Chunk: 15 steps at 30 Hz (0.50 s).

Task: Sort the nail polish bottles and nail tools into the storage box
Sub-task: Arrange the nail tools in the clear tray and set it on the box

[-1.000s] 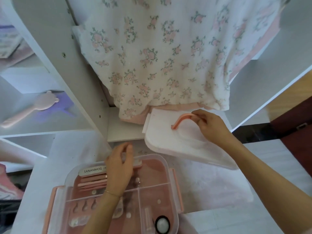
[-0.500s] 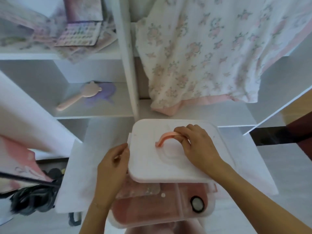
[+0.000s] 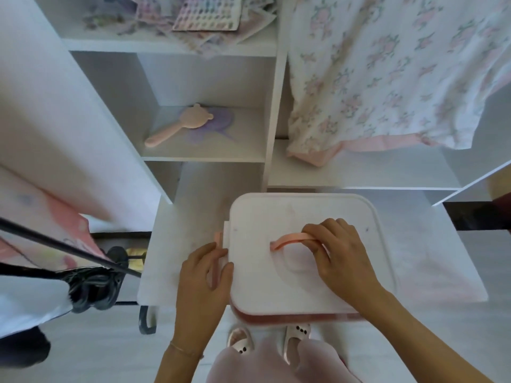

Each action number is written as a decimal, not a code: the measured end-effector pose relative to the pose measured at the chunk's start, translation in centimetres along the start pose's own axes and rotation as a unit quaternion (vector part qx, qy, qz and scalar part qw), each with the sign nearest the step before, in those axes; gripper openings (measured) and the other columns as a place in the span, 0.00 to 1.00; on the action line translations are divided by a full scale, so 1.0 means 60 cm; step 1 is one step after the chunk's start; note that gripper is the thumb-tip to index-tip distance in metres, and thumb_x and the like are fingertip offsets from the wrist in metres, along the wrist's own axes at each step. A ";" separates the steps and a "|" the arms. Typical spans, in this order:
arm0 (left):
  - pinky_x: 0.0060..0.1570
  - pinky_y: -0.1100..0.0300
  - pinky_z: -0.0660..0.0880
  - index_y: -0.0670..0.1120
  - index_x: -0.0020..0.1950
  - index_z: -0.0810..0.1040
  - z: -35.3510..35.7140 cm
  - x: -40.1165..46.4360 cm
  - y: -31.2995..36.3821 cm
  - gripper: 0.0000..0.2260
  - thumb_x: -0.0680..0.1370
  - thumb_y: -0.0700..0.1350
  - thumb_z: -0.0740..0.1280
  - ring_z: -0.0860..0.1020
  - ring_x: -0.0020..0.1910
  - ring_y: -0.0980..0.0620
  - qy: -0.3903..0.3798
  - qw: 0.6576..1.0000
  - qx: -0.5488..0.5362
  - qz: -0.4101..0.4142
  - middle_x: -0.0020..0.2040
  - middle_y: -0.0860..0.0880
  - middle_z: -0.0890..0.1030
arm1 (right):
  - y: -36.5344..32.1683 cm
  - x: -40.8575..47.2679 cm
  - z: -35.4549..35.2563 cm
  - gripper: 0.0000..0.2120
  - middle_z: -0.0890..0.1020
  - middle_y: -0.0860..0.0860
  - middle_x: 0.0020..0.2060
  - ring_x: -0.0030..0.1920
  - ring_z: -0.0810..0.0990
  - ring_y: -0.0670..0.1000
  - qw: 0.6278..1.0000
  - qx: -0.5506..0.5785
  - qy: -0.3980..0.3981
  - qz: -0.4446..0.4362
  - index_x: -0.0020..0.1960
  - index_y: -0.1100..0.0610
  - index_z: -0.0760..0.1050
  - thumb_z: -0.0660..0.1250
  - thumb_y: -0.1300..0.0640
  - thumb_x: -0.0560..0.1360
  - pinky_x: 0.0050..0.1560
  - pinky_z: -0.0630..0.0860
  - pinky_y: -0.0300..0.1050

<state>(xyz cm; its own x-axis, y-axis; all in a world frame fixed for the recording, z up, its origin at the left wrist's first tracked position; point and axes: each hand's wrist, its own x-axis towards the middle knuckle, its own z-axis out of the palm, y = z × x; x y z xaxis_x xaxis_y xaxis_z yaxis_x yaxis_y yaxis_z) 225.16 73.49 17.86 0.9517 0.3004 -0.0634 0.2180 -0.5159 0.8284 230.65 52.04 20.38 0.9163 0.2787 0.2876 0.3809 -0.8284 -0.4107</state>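
White plastic lid (image 3: 307,275) lying flat over the storage box (image 3: 298,317), only a strip of the pink, translucent box wall showing under the lid's near edge. Box resting on the white bench (image 3: 166,272), just in front of the white shelf unit (image 3: 271,111). Right hand (image 3: 341,261) on top of the lid, fingers (image 3: 318,246) curled round the peach handle (image 3: 290,239) at the lid's middle, handle raised in an arch above a round recess. Left hand (image 3: 204,275) at the lid's left edge, thumb and fingers pinching the pink side clasp (image 3: 218,244), clasp upright against the box side. Contents of the box hidden under the lid; no bottles or tools to be seen outside it. Thin bracelet (image 3: 184,350) round the left wrist. On a shelf compartment behind, peach bear-eared hairbrush (image 3: 177,125) lying on a lilac shape (image 3: 218,121). One shelf higher, sheets of coloured stickers (image 3: 207,15) in a loose pile. To the right, floral cloth (image 3: 392,67) with pink hem hanging over the shelf opening. Below the bench edge, two pale slippers (image 3: 265,338) on the floor. At far left, dark cable bundle (image 3: 94,286) and a black rod crossing, partly blurred.
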 end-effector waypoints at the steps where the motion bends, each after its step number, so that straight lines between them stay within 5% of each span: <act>1: 0.57 0.61 0.67 0.55 0.55 0.73 -0.001 -0.003 -0.005 0.13 0.74 0.43 0.68 0.71 0.56 0.55 -0.006 1.000 -0.009 -0.006 0.57 0.57 0.72 | -0.001 -0.005 0.000 0.06 0.77 0.53 0.35 0.34 0.73 0.55 1.000 -0.002 0.001 -0.002 0.45 0.59 0.78 0.64 0.63 0.70 0.36 0.70 0.47; 5: 0.56 0.61 0.69 0.59 0.59 0.66 0.000 -0.014 -0.018 0.19 0.74 0.43 0.68 0.72 0.54 0.56 -0.044 0.997 -0.051 -0.025 0.58 0.57 0.69 | -0.001 -0.024 0.001 0.07 0.78 0.53 0.35 0.34 0.74 0.55 1.000 -0.010 -0.002 -0.008 0.45 0.59 0.78 0.64 0.64 0.69 0.36 0.71 0.47; 10: 0.40 0.74 0.70 0.68 0.53 0.65 0.006 -0.011 -0.021 0.22 0.74 0.42 0.68 0.75 0.48 0.68 -0.064 0.985 -0.140 -0.076 0.52 0.66 0.72 | -0.009 -0.032 0.002 0.10 0.79 0.54 0.37 0.36 0.76 0.56 1.000 -0.021 0.001 -0.003 0.46 0.59 0.79 0.61 0.57 0.73 0.37 0.72 0.49; 15: 0.39 0.74 0.73 0.56 0.63 0.69 0.015 0.003 -0.025 0.19 0.73 0.47 0.68 0.77 0.48 0.66 -0.100 0.974 -0.181 -0.095 0.53 0.60 0.78 | -0.021 -0.043 -0.005 0.17 0.84 0.51 0.49 0.47 0.83 0.51 0.999 0.019 -0.010 0.028 0.47 0.54 0.83 0.57 0.49 0.74 0.50 0.73 0.42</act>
<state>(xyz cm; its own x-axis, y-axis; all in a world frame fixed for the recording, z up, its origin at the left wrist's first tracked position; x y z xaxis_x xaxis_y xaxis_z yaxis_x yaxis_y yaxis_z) 225.22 73.62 16.11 0.9326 0.1814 -0.3119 0.3383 -0.1391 0.9307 227.76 52.22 20.38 0.9385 0.2422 0.2460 0.3329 -0.8236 -0.4591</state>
